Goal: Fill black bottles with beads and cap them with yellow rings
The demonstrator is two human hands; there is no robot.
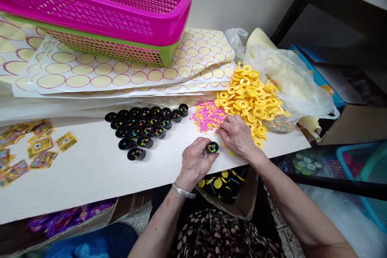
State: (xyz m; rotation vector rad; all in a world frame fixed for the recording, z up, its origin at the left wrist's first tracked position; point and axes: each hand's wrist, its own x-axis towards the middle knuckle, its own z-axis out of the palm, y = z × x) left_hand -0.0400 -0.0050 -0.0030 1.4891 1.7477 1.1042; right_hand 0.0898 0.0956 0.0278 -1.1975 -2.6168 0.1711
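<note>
My left hand (195,159) grips a small round black cup (213,147), its mouth facing up and colourful little pieces inside. At the edge of a pile of tiny pink and yellow pieces (208,116), my right hand (237,135) has its fingers pinched together; whatever is between them is hidden. Right behind that hand lies a heap of yellow ring-shaped plastic parts (248,92), a few of them under the palm. Several more black cups (145,142) stand grouped to the left, with coloured pieces visible in many.
Stacked pink and green baskets (169,28) rest on sticker sheets (99,80) at the back. Printed cards (40,145) lie on the white table (99,181) at left. A plastic bag (299,80) stands at right. Below the front edge, a cardboard box (249,193) holds black-and-yellow pieces.
</note>
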